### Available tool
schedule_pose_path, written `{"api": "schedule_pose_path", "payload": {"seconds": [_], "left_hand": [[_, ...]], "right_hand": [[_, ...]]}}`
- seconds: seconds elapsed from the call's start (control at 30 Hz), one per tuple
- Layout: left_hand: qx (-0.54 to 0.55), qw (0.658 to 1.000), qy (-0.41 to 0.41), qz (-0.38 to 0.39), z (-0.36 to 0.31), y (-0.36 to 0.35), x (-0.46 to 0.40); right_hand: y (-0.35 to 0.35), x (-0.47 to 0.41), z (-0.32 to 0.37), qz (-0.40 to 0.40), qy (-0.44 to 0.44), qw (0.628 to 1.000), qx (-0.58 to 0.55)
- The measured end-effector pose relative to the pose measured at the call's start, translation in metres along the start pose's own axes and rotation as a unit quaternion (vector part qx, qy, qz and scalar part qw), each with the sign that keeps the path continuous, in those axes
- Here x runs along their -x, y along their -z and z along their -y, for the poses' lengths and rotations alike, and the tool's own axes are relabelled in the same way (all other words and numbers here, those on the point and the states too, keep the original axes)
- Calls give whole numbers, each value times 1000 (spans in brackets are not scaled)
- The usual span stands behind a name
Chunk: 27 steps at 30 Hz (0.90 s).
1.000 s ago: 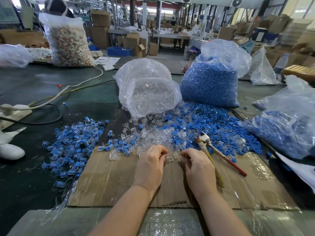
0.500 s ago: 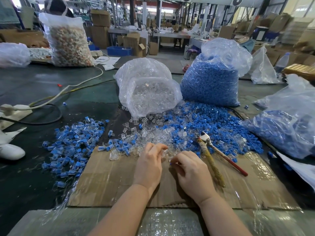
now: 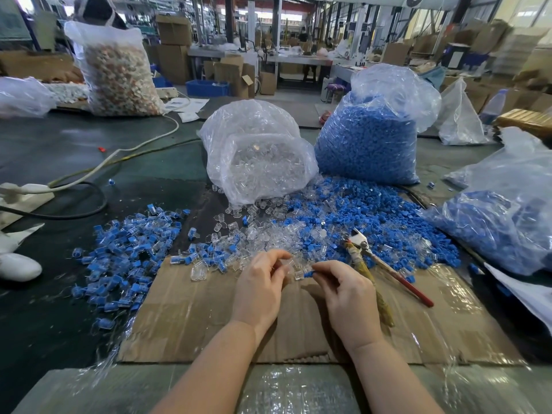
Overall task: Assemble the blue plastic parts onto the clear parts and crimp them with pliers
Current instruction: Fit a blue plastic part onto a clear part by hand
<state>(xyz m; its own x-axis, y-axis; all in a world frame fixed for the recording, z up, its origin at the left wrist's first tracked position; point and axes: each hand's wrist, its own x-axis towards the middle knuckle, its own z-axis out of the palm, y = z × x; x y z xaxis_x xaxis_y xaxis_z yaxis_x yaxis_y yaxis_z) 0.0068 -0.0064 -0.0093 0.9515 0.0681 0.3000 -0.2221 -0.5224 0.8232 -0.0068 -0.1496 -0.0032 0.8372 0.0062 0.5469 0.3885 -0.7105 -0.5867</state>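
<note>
Pinching a clear part [image 3: 289, 262], the left hand [image 3: 259, 289] meets the right hand [image 3: 346, 292] pinching a blue part [image 3: 309, 274]; align squarely, press fully, then take pliers [image 3: 366, 252] lying just right.

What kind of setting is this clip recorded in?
Most likely a factory assembly floor. Bulk bags of blue parts and clear parts sit on the workbench, stacked cardboard boxes fill the hall behind, and pliers lie beside the hands.
</note>
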Motion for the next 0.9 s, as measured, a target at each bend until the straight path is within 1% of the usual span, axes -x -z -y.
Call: {"api": "schedule_pose_path", "payload": {"seconds": [0.23,0.47,0.7,0.8,0.9], "left_hand": [[27,999,13,14,1,0,1],[49,998,20,31,-1,1,1],[72,995,20,67,-2,2,2],[57,995,13,81,-1,3,2],[52,995,18,79,0,3,2]], "right_hand": [[-1,1,-1,10,-2,1000,10],[-7,2,-3,22,15,998,62],[-8,2,-4,31,19,997,65],[-8,2,-4,40,23,997,65],[-7,2,-3,47,24,997,53]]}}
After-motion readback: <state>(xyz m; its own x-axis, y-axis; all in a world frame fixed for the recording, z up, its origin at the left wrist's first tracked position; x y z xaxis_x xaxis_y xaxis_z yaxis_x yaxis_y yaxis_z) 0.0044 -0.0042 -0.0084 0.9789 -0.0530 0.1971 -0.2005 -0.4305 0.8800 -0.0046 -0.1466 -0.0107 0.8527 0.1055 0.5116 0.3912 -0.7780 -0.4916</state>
